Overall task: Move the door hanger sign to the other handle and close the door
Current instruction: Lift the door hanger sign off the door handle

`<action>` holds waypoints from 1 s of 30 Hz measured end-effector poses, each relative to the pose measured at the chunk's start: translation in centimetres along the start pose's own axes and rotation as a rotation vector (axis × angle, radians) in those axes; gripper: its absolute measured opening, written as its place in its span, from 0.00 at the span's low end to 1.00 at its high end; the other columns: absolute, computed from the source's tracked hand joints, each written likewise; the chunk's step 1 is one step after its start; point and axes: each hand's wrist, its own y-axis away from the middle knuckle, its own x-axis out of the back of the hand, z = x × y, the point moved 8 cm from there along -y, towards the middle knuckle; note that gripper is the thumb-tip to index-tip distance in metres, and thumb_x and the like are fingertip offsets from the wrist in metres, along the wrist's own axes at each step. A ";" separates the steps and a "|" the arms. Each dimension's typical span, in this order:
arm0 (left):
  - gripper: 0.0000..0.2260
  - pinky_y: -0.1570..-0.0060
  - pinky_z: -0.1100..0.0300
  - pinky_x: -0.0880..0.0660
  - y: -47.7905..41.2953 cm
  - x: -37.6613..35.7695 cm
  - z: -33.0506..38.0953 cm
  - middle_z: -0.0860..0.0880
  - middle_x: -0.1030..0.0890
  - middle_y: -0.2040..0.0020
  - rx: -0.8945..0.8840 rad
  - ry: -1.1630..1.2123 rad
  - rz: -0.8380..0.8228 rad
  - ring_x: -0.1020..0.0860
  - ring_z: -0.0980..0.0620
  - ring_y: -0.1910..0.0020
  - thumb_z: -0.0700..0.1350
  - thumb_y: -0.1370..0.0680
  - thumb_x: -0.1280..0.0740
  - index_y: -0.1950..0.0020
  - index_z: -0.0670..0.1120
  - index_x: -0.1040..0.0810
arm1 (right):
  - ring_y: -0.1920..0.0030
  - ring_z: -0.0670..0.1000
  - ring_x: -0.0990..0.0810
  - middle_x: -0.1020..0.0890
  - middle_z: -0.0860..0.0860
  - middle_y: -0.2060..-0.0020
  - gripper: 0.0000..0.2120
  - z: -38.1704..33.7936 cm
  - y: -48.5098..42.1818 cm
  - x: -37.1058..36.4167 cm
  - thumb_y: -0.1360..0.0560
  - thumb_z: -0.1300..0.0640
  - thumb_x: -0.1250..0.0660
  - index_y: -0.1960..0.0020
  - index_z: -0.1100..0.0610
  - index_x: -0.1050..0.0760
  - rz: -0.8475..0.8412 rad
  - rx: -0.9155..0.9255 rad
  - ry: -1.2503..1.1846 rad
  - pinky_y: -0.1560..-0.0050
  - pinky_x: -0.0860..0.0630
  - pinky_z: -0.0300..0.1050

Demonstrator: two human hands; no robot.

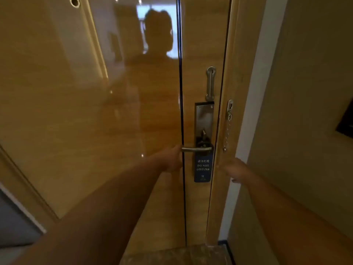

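Note:
A glossy wooden door (pixel 91 121) fills the view and sits shut against its frame. A blue "DO NOT DISTURB" hanger sign (pixel 202 167) hangs from the metal lever handle (pixel 196 149) on a steel lock plate (pixel 204 119). My left hand (pixel 171 159) is at the free end of the handle, its fingers curled by the lever tip. Whether they grip it I cannot tell. My right hand (pixel 234 170) hovers by the door frame to the right of the sign, fingers apart and holding nothing.
A slotted metal guard plate (pixel 210 83) is mounted above the lock. A security chain (pixel 227 129) hangs from the door frame (pixel 235 92). A beige wall (pixel 305 92) stands at the right. A stone threshold (pixel 172 255) lies below.

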 end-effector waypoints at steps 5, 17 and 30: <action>0.32 0.38 0.46 0.30 -5.2 -2.3 0.2 0.41 0.36 0.29 0.050 0.009 -0.023 0.33 0.39 0.34 0.47 0.28 0.35 0.28 0.49 0.46 | 0.67 0.40 0.26 0.25 0.45 0.65 0.10 0.1 -5.7 0.5 0.26 0.60 0.33 0.61 0.48 0.29 -0.043 0.019 -0.008 0.75 0.26 0.32; 0.32 0.38 0.39 0.31 -11.8 -6.1 -2.2 0.43 0.36 0.30 0.100 -0.087 -0.032 0.37 0.37 0.33 0.52 0.30 0.35 0.29 0.51 0.45 | 0.57 0.48 0.24 0.22 0.50 0.56 0.18 3.6 -13.9 -2.1 0.31 0.61 0.28 0.43 0.56 0.27 -0.037 -0.046 0.012 0.55 0.27 0.44; 0.24 0.41 0.42 0.29 -13.5 -6.4 -1.9 0.42 0.31 0.40 0.033 -0.177 -0.072 0.30 0.39 0.42 0.52 0.29 0.36 0.35 0.50 0.38 | 0.58 0.55 0.20 0.20 0.51 0.64 0.06 4.0 -15.1 -0.8 0.28 0.53 0.31 0.61 0.53 0.26 0.115 0.054 0.235 0.59 0.28 0.44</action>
